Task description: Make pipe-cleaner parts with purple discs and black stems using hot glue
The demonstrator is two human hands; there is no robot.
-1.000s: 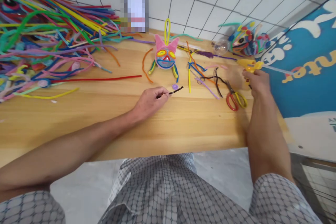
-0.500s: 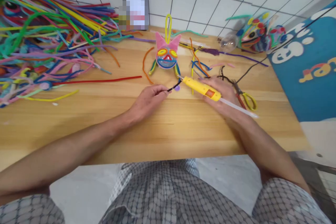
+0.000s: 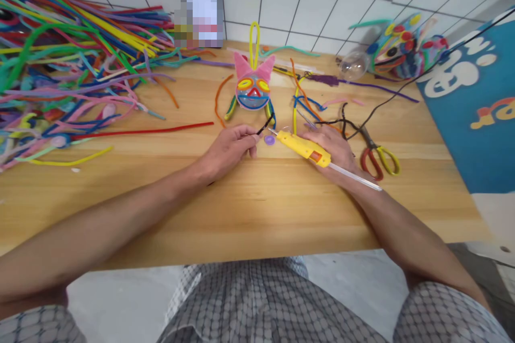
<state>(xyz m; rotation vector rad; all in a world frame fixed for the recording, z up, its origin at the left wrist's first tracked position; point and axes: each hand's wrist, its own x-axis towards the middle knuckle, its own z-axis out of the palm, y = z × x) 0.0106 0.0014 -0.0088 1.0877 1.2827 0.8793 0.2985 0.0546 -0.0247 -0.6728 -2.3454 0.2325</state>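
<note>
Between the fingertips of my left hand [image 3: 235, 150] is pinched a black pipe cleaner [image 3: 264, 124], its end slanting up to the right. My right hand [image 3: 330, 147] is closed around a yellow hot glue gun [image 3: 301, 149]; a clear glue stick [image 3: 354, 176] sticks out of its back. The gun's nozzle lies close beside the pipe cleaner; whether they touch I cannot tell. Just below the nozzle a small purple disc [image 3: 269, 140] rests on the table. Behind my hands sits a cat-like figure [image 3: 252, 91] with pink ears, a clear ball face and a yellow loop on top.
Heaped pipe cleaners [image 3: 80, 64] cover the table's left. Scissors [image 3: 378, 155] and a black cord [image 3: 386, 99] lie by my right hand. A clear ball [image 3: 353, 66] and a colourful fish-like craft [image 3: 402, 51] stand at the back right. A phone-like screen [image 3: 199, 0] leans against the tiles.
The glue gun's nozzle has come down and slightly left, from near the figure's leg to beside the pipe cleaner's end. The pipe cleaner now tilts more steeply upward. The view has shifted slightly.
</note>
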